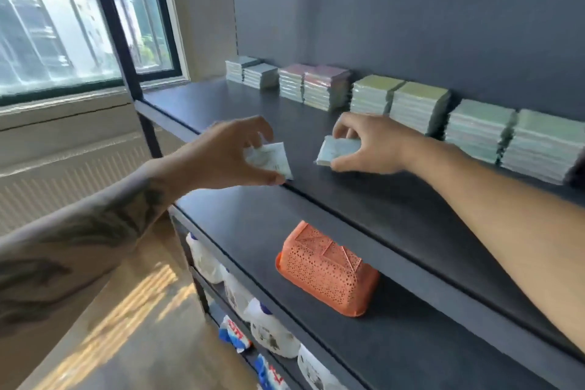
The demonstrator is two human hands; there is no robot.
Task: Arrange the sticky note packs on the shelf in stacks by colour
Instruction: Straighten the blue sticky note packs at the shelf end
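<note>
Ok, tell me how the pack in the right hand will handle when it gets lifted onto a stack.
The pack in the right hand looks flat and thin, so probably light and stiff. Its wrap looks glossy, so it may slip between fingers. Flat-faced, it should sit steady on the green stacks, not roll.

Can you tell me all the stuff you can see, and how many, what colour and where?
pale blue stacks: two, far left of the row on the upper shelf
pink stacks: two, next along
yellow-green stacks: two, middle
pale green stacks: two, right end
loose packs: two, pale, one in each hand
upper shelf: one, dark
orange basket: one, upside down on the lower shelf
white bottles: several, shelf below
window: left
left hand: pinches a pack
right hand: grips a pack
</note>
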